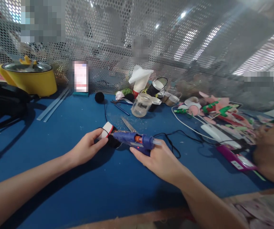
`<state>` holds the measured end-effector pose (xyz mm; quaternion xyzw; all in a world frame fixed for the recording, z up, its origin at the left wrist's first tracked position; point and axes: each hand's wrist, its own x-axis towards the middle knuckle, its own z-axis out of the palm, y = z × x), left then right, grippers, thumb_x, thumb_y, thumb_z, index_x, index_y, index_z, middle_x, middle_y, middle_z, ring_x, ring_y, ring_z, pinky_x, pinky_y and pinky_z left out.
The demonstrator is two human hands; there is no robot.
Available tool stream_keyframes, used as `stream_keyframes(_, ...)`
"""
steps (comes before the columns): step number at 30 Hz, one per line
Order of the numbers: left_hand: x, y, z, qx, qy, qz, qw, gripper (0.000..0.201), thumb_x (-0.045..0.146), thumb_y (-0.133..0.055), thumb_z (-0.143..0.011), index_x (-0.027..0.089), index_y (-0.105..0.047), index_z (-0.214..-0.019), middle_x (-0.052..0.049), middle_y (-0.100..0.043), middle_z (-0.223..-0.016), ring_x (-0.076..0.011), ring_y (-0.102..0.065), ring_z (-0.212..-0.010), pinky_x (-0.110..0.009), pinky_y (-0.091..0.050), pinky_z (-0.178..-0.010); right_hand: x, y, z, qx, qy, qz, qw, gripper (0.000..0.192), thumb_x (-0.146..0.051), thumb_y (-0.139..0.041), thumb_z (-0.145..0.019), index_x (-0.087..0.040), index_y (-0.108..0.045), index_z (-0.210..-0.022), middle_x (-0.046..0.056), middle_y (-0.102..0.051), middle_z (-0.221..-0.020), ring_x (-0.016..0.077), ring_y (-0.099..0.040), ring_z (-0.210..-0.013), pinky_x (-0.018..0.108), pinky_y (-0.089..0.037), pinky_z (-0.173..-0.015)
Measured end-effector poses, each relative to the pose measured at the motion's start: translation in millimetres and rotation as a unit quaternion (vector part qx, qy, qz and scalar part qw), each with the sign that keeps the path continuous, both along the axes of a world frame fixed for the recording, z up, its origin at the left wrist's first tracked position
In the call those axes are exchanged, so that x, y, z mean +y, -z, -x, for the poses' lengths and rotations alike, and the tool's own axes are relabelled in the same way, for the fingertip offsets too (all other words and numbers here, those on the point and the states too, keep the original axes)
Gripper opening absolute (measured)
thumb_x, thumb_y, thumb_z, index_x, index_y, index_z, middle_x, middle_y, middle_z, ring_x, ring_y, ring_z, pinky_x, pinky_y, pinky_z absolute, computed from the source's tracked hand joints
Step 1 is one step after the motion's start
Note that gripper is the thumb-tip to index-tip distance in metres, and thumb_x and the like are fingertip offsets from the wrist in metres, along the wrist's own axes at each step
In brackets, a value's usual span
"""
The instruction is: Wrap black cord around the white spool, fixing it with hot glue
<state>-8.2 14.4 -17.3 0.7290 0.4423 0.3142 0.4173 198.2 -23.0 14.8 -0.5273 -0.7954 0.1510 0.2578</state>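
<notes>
Head view: gluing step in hand, person is pressing blue hot-glue gun (137,142) nozzle to small white-and-red felt piece (106,129).
Left hand (86,148) is pinching the piece above blue table (79,121); right hand (159,160) is clenching the gun; next likely calls for a steady trigger squeeze.

jar (141,105) behind glue gun (134,140), pot (29,78) far left.

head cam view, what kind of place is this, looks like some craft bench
Most likely a handicraft workbench in a small workshop. The right hand holds a blue glue gun on a blue-covered table, cut felt pieces are piled at the right, and a perforated metal screen closes off the back.
</notes>
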Motion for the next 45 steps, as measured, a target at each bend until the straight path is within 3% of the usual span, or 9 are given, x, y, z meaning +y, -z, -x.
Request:
stream_keyframes(10,1.3,1.3,1.6,0.006,0.011,-0.02,1.0,0.016,0.031,-0.04,-0.079,0.016,-0.047,-0.077,0.003,-0.039,-0.066,-0.0116,-0.036,-0.062,-0.023,-0.034,-0.059,-0.5,0.7,0.4,-0.001,-0.012,-0.02,1.0,0.011,-0.024,-0.049,-0.075,-0.018,-0.058,-0.072,0.003,-0.064,-0.069,0.0158,-0.058,-0.061,0.026,-0.044,-0.057)
stream_keyframes(15,1.8,2.6,1.4,0.012,0.008,-0.019,1.0,0.017,0.031,-0.04,-0.079,0.016,-0.046,-0.077,0.003,-0.039,-0.066,-0.0114,-0.037,-0.061,-0.022,-0.034,-0.058,-0.4,0.3,-0.7,-0.023,0.03,-0.005,0.999,0.015,-0.029,-0.05,-0.075,-0.017,-0.058,-0.073,0.005,-0.064,-0.067,0.0167,-0.057,-0.058,0.027,-0.044,-0.056)
stream_keyframes(19,2.1,3.4,1.9,0.015,0.011,-0.024,1.0,0.017,0.031,-0.04,-0.08,0.016,-0.046,-0.076,0.004,-0.039,-0.066,-0.011,-0.036,-0.061,-0.022,-0.034,-0.058,-0.3,-0.5,-0.2,-0.001,0.003,0.007,1.0,0.014,-0.026,-0.05,-0.075,-0.016,-0.059,-0.074,0.005,-0.064,-0.069,0.0163,-0.059,-0.06,0.026,-0.044,-0.058)
stream_keyframes(25,1.1,1.9,1.7,0.013,0.012,-0.026,1.0,0.017,0.032,-0.041,-0.079,0.016,-0.046,-0.075,0.004,-0.038,-0.064,-0.0111,-0.036,-0.061,-0.021,-0.033,-0.057,1.2,-0.4,-1.2,-0.039,0.051,0.005,0.998,0.018,-0.031,-0.049,-0.075,-0.017,-0.058,-0.069,0.005,-0.062,-0.062,0.0179,-0.056,-0.055,0.028,-0.043,-0.053)
stream_keyframes(38,1.7,2.2,1.4,0.021,0.009,-0.033,0.999,0.017,0.031,-0.04,-0.079,0.016,-0.045,-0.073,0.004,-0.037,-0.064,-0.0109,-0.035,-0.059,-0.022,-0.033,-0.056,-1.9,0.0,0.2,-0.012,-0.009,-0.026,1.0,0.013,-0.026,-0.049,-0.075,-0.017,-0.057,-0.069,0.004,-0.064,-0.066,0.0162,-0.059,-0.059,0.025,-0.044,-0.056)
stream_keyframes(42,1.3,1.6,1.9,0.02,0.016,-0.029,0.999,0.017,0.031,-0.039,-0.08,0.016,-0.046,-0.076,0.003,-0.04,-0.065,-0.0113,-0.037,-0.061,-0.022,-0.034,-0.058,-1.8,-0.4,0.0,-0.024,0.024,-0.009,0.999,0.015,-0.028,-0.05,-0.075,-0.016,-0.058,-0.072,0.006,-0.064,-0.068,0.0183,-0.059,-0.06,0.028,-0.044,-0.056)
stream_keyframes(45,1.4,0.3,2.6,0.029,0.018,-0.036,0.999,0.018,0.031,-0.039,-0.08,0.015,-0.047,-0.076,0.003,-0.041,-0.066,-0.0118,-0.038,-0.062,-0.023,-0.035,-0.059,-2.0,-1.2,0.1,-0.015,0.01,0.009,1.0,0.015,-0.028,-0.049,-0.075,-0.017,-0.058,-0.071,0.003,-0.062,-0.061,0.0153,-0.055,-0.052,0.026,-0.043,-0.052)
